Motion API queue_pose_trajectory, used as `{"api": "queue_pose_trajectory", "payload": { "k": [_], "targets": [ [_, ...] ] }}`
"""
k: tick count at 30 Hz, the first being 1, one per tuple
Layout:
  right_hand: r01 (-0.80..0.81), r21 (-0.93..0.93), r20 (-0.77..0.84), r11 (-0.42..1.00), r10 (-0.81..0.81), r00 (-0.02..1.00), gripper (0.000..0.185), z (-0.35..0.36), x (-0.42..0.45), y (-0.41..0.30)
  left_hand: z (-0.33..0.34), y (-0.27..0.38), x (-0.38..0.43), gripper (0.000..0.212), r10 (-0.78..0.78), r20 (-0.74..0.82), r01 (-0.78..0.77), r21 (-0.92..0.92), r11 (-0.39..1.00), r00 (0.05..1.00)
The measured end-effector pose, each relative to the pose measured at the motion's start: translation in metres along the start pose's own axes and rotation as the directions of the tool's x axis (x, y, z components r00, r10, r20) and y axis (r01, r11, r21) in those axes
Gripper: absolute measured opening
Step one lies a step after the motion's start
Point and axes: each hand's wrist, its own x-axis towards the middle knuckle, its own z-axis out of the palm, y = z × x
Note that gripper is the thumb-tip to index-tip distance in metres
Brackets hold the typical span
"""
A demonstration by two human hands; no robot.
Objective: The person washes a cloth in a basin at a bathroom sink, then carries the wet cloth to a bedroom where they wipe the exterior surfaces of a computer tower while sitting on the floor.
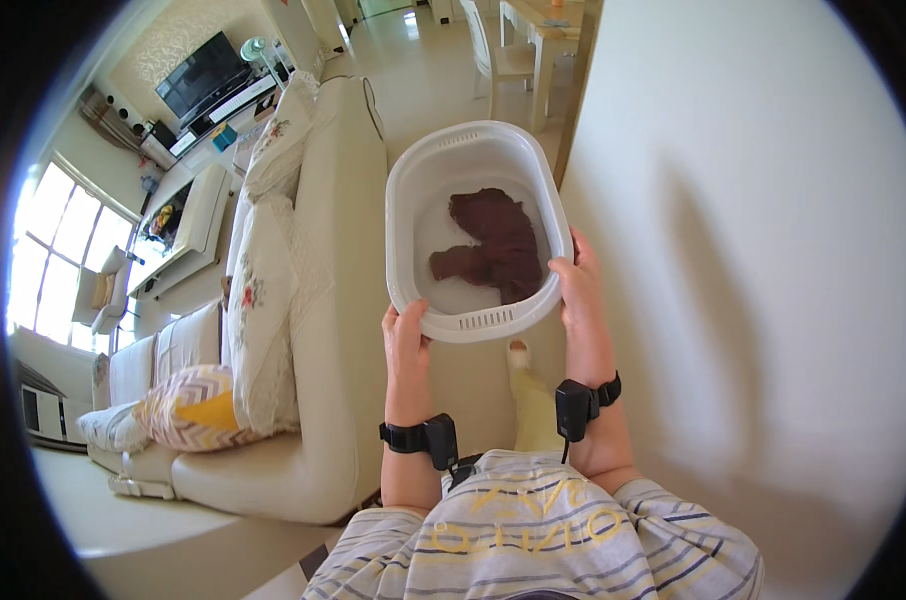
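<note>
Before me I hold a white plastic basin (490,324) with slotted vents in its rim at both ends. My left hand (406,334) grips the near left corner, thumb over the rim. On the right side, my right hand (579,274) clasps the rim near its lower corner, thumb on top. A dark reddish-brown cloth (498,240) lies crumpled on the basin's bottom, seemingly in shallow water. The fingers under the basin are partly hidden.
A cream sofa (340,300) with lace covers runs close along my left. A white wall (723,225) stands close on the right. Ahead, past the tiled floor (408,67), are a wooden dining table (543,22) and a chair (490,56). A coffee table (198,217) stands beyond the sofa.
</note>
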Motion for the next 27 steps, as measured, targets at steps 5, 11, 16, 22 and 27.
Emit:
{"api": "queue_pose_trajectory", "payload": {
  "k": [5, 11, 16, 22, 27],
  "targets": [
    [0.043, 0.122, -0.061, 0.992, -0.036, 0.998, 0.055, 0.004, -0.004, 0.011, 0.003, 0.003, -0.003, 0.037, 0.063, 0.055, -0.067, 0.063, 0.996, 0.997],
    [0.116, 0.033, -0.142, 0.993, -0.11, 0.984, 0.053, 0.008, -0.011, 0.014, 0.0, 0.001, -0.011, 0.03, 0.12, -0.001, -0.12, 0.061, 0.991, 0.993],
    [0.207, 0.081, -0.167, 0.975, -0.192, 0.967, 0.052, 0.01, -0.018, 0.019, 0.001, 0.014, -0.009, 0.038, 0.232, 0.052, -0.237, 0.124, 0.964, 0.971],
    [0.282, 0.106, -0.257, 0.954, -0.247, 0.934, 0.054, 0.023, -0.032, 0.037, -0.018, 0.01, 0.008, 0.036, 0.208, 0.086, -0.22, 0.158, 0.963, 0.974],
    [0.257, 0.119, -0.246, 0.959, -0.222, 0.943, 0.055, 0.053, 0.012, 0.038, -0.004, 0.036, 0.055, 0.035, 0.215, 0.096, -0.231, 0.199, 0.952, 0.972]
  ]
}}
